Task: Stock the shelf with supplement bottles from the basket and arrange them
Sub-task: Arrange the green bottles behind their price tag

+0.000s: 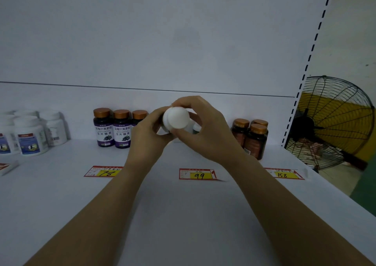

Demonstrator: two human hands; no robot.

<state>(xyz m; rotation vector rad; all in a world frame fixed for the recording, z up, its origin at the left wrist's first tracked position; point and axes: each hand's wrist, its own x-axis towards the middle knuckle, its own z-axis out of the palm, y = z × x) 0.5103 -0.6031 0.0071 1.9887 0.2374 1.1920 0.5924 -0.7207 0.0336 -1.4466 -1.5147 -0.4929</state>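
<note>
Your left hand [150, 132] and right hand [209, 135] both curl round one bottle [176, 117], tipped so its round white cap faces you. It sits mid-shelf, behind the 99 price tag [198, 174]. Bare white shelf [183, 215] lies open toward you. Three purple-labelled bottles [121, 129] stand to the left and three brown bottles [256, 141] to the right. The slotted upright [305, 76] ends the shelf beside a fan [335, 123].
</note>
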